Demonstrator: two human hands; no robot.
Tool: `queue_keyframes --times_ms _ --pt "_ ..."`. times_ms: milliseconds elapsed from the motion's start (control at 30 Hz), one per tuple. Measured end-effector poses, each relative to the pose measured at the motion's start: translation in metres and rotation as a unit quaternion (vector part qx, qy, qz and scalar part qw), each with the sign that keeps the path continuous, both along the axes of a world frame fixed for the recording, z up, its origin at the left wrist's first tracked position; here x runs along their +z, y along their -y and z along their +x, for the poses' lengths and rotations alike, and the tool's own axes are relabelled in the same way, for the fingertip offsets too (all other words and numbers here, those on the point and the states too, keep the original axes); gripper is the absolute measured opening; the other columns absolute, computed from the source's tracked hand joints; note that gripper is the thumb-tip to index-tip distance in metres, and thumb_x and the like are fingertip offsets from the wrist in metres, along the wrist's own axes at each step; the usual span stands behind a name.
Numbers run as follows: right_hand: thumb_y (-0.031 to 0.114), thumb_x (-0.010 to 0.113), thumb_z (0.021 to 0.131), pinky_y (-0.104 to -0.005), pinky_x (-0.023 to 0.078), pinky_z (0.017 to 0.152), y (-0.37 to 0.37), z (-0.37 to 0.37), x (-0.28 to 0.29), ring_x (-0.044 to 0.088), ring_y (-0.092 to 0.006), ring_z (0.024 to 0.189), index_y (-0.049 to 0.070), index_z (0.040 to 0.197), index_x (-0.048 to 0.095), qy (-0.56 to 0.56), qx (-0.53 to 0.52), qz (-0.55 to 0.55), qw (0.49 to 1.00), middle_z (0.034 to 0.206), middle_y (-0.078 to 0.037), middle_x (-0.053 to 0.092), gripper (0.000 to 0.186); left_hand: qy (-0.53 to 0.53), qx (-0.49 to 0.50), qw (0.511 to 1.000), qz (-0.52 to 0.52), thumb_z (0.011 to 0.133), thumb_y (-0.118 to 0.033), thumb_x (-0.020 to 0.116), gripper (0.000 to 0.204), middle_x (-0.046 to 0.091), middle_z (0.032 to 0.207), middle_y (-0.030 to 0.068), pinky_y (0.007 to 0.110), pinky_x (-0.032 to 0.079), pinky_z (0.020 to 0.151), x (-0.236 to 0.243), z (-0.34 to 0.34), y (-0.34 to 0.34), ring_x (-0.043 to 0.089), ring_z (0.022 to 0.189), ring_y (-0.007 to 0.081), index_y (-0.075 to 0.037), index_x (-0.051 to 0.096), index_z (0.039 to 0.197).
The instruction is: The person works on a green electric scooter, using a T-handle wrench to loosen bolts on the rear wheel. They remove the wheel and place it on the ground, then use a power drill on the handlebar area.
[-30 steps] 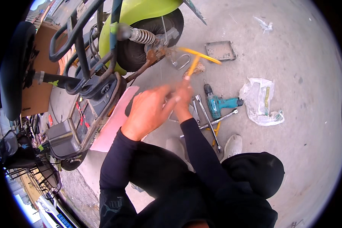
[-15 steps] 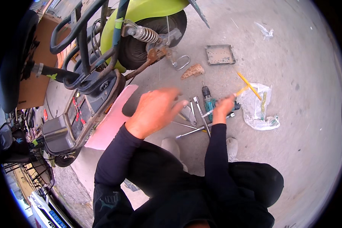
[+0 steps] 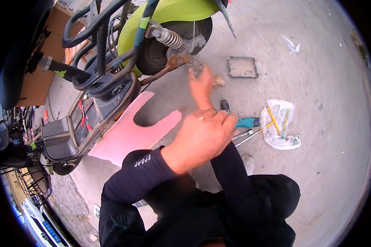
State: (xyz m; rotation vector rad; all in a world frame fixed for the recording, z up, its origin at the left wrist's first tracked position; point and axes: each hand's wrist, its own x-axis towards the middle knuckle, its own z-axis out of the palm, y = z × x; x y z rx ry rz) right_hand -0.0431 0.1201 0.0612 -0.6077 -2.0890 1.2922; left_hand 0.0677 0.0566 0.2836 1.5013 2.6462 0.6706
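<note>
My right hand reaches forward to the rusty axle end by the scooter's rear wheel. Its thumb and fingers are at a metal piece there, smeared by motion, so the grip is unclear. Nearer to me, my left hand hangs over the right forearm with fingers curled together; whatever lies inside them is hidden. Partly behind it is a teal cordless drill with a black chuck. A T-handle wrench with a yellow grip lies across a clear plastic bag. Metal wrenches show beside the left hand.
The scooter's green fender, coil shock and black frame fill the upper left. A pink board with a curved cutout lies below it. A shallow grey tray and a rusty piece are on the concrete.
My right hand has let go of the yellow-handled wrench, now on the bag, and moved forward left to the axle. My left hand has come right and curled its fingers. The view has shifted slightly.
</note>
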Motion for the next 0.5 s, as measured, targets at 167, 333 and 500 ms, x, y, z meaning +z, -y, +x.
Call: queue_keyframes --times_ms 167,333,500 --pt "0.012 0.071 0.079 -0.043 0.049 0.081 0.02 -0.046 0.005 0.062 -0.0373 0.095 0.002 0.11 0.063 -0.039 -0.014 0.05 0.998 0.099 -0.018 0.064 0.034 -0.01 -0.007 1.0 0.024 0.081 -0.023 0.072 0.024 0.06 0.072 0.007 0.035 0.051 0.06 0.0 0.002 0.005 0.064 0.067 0.025 -0.007 0.061 0.097" --pt "0.015 0.07 0.079 -0.0446 0.05 0.075 0.027 -0.056 0.005 0.064 -0.037 0.087 0.003 0.098 0.067 -0.017 -0.053 0.063 0.996 0.093 -0.016 0.065 0.023 -0.011 -0.007 0.999 0.035 0.081 -0.022 0.072 0.023 0.06 0.072 0.007 0.036 0.051 0.059 -0.006 -0.008 0.006 0.064 0.066 0.0253 -0.007 0.061 0.095" --pt "0.021 0.07 0.078 -0.0476 0.051 0.066 0.024 -0.054 0.009 0.066 -0.0384 0.078 0.006 0.09 0.068 -0.002 -0.051 0.118 0.992 0.089 -0.015 0.067 0.019 -0.002 -0.006 0.999 0.036 0.082 -0.022 0.071 0.022 0.059 0.072 0.0074 0.036 0.051 0.059 -0.01 -0.016 0.008 0.063 0.065 0.0262 -0.007 0.061 0.094"
